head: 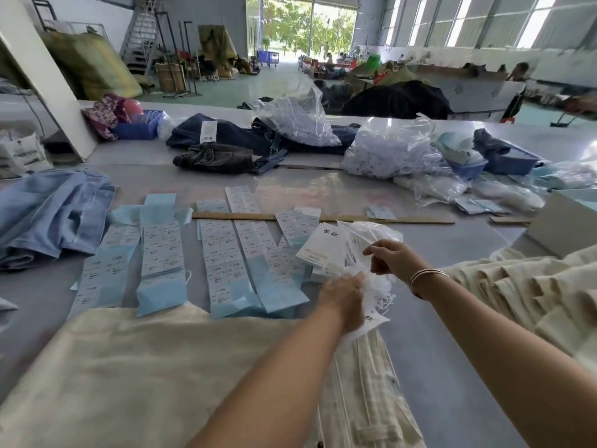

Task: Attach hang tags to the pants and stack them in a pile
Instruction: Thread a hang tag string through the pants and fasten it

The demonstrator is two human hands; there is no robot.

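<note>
- Here, the cream woven cotton pants [135, 367] lie flat just below both hands, their long axis running toward the person, waistband end nearest the fingers.
- A stack of folded cream pants [523, 295] sits out past the right wrist.
- The long blue-and-white sticker label strips [161, 253] lie in rows beyond the left knuckles.
- The clear crinkled plastic bag of white card hang tags [342, 250] sits right between the fingertips, touching both hands.
- The left hand [344, 297], fingers curled, grips the bag's lower bunch of white strings.
- The right hand [392, 255] pinches the bag's upper edge and is the one nearer the tags.
</note>
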